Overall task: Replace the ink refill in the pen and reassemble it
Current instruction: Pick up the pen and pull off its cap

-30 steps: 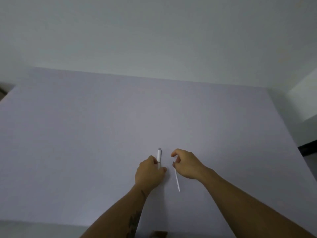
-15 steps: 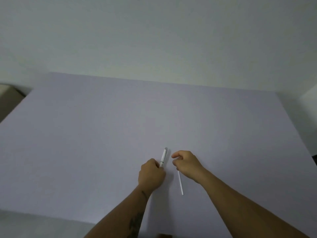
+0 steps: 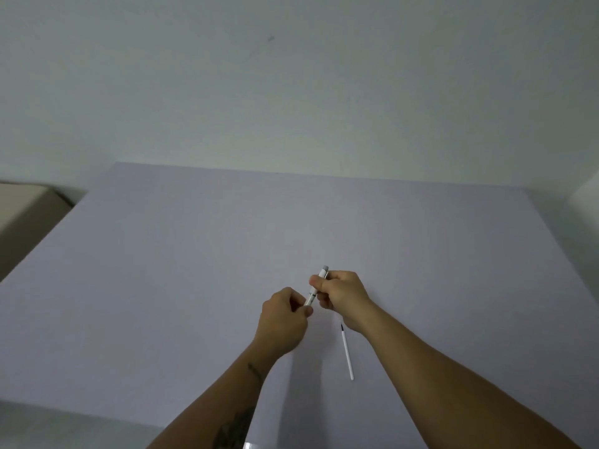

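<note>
A white pen [image 3: 313, 292] is held just above the pale lilac table [image 3: 194, 270], tilted with its cap end pointing away from me. My left hand [image 3: 285, 319] grips its near, lower end. My right hand [image 3: 340, 294] grips its upper part near the cap. A thin white ink refill [image 3: 346, 351] with a dark tip lies on the table just under my right wrist, apart from both hands.
A white wall rises behind the table's far edge. A beige surface [image 3: 22, 205] shows past the table's left edge. The table's front edge runs close to my forearms.
My left hand lifted the pen off the table. My right hand left the refill area and closed on the pen's upper part. The refill stayed on the table.
</note>
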Available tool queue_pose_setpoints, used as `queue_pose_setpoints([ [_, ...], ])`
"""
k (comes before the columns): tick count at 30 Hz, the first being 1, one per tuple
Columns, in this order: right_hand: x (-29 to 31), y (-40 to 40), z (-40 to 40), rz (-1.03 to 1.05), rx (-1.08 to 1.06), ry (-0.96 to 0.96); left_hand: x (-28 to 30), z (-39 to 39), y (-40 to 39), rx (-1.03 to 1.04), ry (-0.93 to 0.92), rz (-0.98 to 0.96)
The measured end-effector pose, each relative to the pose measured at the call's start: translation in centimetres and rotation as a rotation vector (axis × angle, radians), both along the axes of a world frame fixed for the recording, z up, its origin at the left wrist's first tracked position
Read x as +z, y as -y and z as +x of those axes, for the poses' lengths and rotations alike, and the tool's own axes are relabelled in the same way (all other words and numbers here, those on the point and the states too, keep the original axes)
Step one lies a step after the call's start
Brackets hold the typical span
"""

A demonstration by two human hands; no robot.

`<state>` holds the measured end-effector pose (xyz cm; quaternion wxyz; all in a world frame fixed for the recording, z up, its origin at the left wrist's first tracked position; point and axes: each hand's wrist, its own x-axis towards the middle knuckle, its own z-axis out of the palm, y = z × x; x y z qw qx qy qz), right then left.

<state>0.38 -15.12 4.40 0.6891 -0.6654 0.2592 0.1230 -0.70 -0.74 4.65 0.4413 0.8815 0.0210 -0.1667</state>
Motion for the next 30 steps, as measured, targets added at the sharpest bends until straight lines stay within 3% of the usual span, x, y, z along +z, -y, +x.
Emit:
queue_pose_setpoints([
  [6,0.0,-0.7,1.2,0.155,-0.117,-0.04,1.1,1.3,-0.5,-0.001,-0.002,0.033],
  [10,-0.3,0.7,2.8,0.218,-0.449,-0.045,0.2,0.6,-2.1,0.006,-0.116,0.103],
  [12,-0.3,2.6,3.6,0.083,-0.355,-0.037,-0.4,-0.1,-2.9,0.036,-0.168,0.083],
  [14,-0.3,3.5,3.5,-0.089,-0.132,-0.069,-0.8,-0.3,-2.9,0.071,-0.182,0.041],
  [18,-2.0,2.2,2.4,-0.638,0.239,-0.064,-0.7,0.1,-2.1,0.101,-0.178,-0.024],
  [30,-5.9,-1.2,-0.2,-0.884,0.416,-0.117,-2.2,-1.5,-4.0,0.197,-0.3,-0.116],
])
